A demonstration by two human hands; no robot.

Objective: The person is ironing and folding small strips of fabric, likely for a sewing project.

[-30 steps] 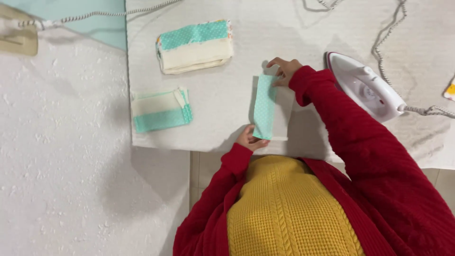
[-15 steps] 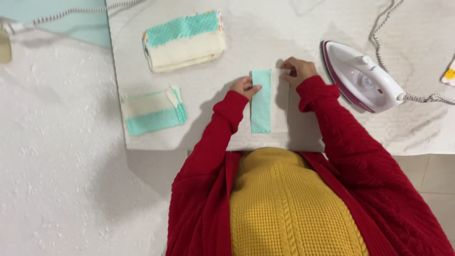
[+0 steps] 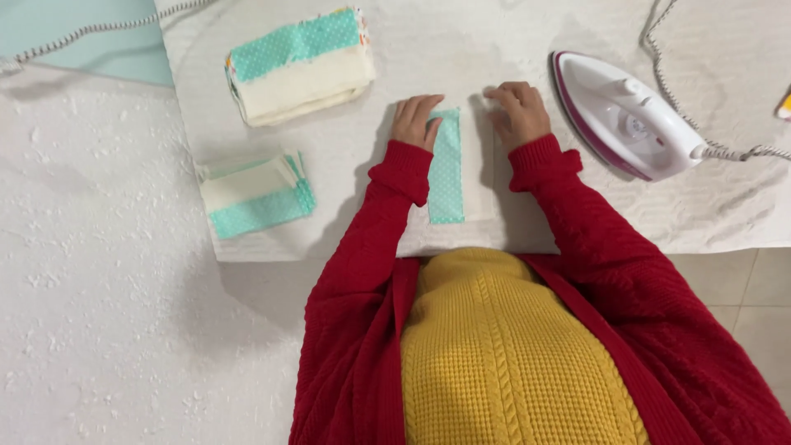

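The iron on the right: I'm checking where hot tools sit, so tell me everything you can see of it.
The iron is white plastic with a magenta rim. It lies on the white padded cloth, its point toward the far edge. A braided grey cord runs from its heel. No hand touches it; the right hand rests flat nearby. Whether it is switched on cannot be told.

A single head-worn camera supplies the only view. It looks almost straight down over the wearer's chest, so the yellow sweater (image 3: 503,354) and red cardigan sleeves (image 3: 593,247) fill the lower frame. The far side of the padded white counter (image 3: 461,49) lies toward the top edge. The view is close: both forearms span most of the frame height. The left hand (image 3: 414,121) and right hand (image 3: 519,111) sit near centre. No second view overlaps it.
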